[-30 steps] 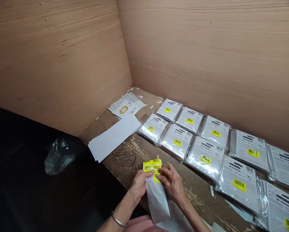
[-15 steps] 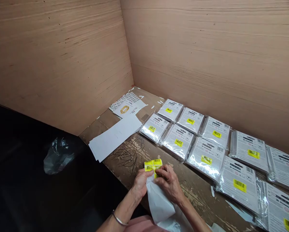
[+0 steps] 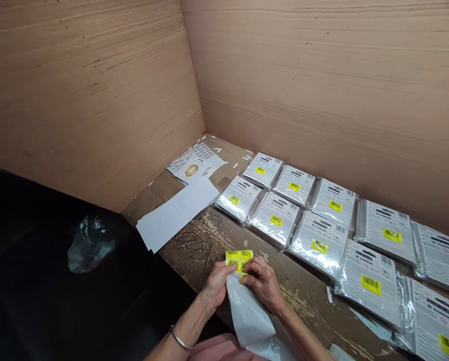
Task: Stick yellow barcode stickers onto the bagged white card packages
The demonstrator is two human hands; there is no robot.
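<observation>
Your left hand and right hand meet at a patch of yellow barcode stickers. The fingers of both hands are together and clamped on the stickers, which sit at the top of a white plastic sleeve. The sleeve hangs down toward you between your wrists, and a metal bangle circles your left wrist. Under your hands lies a worn, scratched wooden surface. To the right, silver packets with yellow labels lie in neat rows. Loose white papers lie ahead and to the left, and a printed sheet sits in the far corner against the wooden walls. Further left, a crumpled clear bag rests on something black.
</observation>
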